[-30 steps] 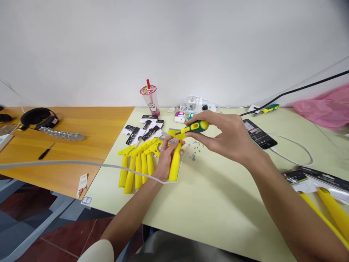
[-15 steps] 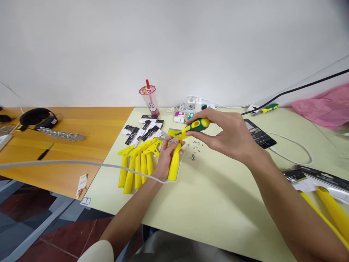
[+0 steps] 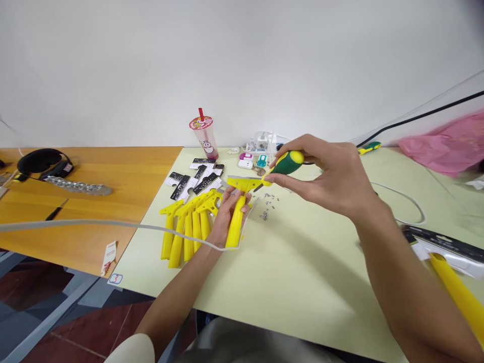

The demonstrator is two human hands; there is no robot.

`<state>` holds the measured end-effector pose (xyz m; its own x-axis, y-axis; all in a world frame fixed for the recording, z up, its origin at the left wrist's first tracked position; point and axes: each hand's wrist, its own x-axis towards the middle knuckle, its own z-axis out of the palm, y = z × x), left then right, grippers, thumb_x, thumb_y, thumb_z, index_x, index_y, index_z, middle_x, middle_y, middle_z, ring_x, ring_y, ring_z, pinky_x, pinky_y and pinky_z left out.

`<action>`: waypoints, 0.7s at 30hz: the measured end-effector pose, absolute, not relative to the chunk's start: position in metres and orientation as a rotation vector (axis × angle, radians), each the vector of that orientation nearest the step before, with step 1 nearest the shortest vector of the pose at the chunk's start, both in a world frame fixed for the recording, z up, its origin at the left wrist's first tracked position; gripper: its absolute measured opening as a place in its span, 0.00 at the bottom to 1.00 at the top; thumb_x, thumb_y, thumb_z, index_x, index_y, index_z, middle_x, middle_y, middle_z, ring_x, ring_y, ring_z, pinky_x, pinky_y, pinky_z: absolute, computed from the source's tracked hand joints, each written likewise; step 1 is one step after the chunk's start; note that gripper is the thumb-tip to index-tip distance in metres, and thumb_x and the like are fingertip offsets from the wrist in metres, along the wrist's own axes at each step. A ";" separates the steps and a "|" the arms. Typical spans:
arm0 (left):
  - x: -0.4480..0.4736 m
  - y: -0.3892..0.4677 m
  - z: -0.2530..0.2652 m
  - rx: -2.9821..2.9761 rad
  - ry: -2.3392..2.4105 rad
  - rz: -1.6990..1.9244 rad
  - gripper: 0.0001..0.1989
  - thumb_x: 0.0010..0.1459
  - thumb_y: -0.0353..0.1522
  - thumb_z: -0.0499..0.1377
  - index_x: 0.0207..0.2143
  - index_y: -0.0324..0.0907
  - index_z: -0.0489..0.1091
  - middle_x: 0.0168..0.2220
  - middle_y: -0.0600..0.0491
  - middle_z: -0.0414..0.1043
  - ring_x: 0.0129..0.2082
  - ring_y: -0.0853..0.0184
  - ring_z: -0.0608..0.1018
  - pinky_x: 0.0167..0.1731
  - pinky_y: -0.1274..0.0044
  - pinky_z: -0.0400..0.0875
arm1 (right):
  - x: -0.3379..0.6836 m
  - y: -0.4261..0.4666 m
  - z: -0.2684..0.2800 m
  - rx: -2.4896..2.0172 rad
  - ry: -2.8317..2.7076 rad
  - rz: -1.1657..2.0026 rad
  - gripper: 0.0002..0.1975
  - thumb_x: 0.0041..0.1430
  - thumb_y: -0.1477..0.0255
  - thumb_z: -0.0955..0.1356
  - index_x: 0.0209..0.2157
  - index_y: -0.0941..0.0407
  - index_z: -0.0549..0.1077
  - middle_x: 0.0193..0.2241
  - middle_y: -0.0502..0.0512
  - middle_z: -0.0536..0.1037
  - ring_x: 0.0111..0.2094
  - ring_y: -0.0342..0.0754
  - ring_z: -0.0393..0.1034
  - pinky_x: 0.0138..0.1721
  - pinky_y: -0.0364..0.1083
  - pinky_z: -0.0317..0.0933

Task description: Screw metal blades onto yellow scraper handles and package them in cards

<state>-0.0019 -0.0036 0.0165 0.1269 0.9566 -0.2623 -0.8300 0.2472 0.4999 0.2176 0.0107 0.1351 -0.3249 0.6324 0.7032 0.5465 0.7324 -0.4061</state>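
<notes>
A: Where's the yellow scraper (image 3: 236, 226)?
B: Over the pale green table (image 3: 287, 292), right of a row of similar scrapers (image 3: 188, 232). Left hand (image 3: 222, 220): fingers curled round its upper handle, gripping.
A: Right hand (image 3: 335, 176)?
B: Thumb and fingers pinch the green-and-yellow screwdriver (image 3: 288, 162) by its handle. Tip just beside the scraper's head; contact unclear.
A: How would the scraper handle?
B: Probably light, stiff plastic, slightly slippery. Best held by the handle, clear of the thin metal edge.
A: Containers?
B: Clear plastic cup (image 3: 204, 136), sealed lid, red straw (image 3: 201, 114), some pink liquid low down. Pink plastic bag (image 3: 434, 151): contents, if any, hidden.
</notes>
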 end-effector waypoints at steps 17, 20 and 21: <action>-0.006 -0.006 0.017 0.311 0.567 1.308 0.22 0.47 0.27 0.78 0.39 0.47 0.72 0.39 0.54 0.73 0.37 0.70 0.78 0.21 0.86 0.63 | 0.216 -0.003 0.143 -0.874 -1.959 0.204 0.13 0.68 0.57 0.75 0.51 0.42 0.77 0.45 0.51 0.86 0.43 0.57 0.82 0.43 0.59 0.80; -0.006 -0.006 0.017 0.303 0.577 1.305 0.22 0.47 0.27 0.78 0.39 0.47 0.72 0.38 0.55 0.74 0.37 0.70 0.79 0.21 0.85 0.63 | 0.210 -0.001 0.138 -0.844 -1.979 0.170 0.14 0.66 0.58 0.77 0.50 0.43 0.77 0.45 0.51 0.86 0.39 0.54 0.81 0.39 0.55 0.78; -0.006 -0.006 0.017 0.301 0.569 1.305 0.22 0.46 0.27 0.79 0.39 0.47 0.72 0.37 0.55 0.73 0.37 0.70 0.79 0.21 0.85 0.63 | 0.209 0.000 0.136 -0.813 -1.974 0.149 0.15 0.65 0.58 0.78 0.50 0.44 0.77 0.44 0.51 0.86 0.37 0.52 0.80 0.37 0.54 0.76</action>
<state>-0.0060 -0.0055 0.0166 0.1534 0.9623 -0.2244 -0.8192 0.2509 0.5157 0.2087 -0.0001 0.1357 -0.3168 0.5982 0.7360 0.4808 0.7702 -0.4190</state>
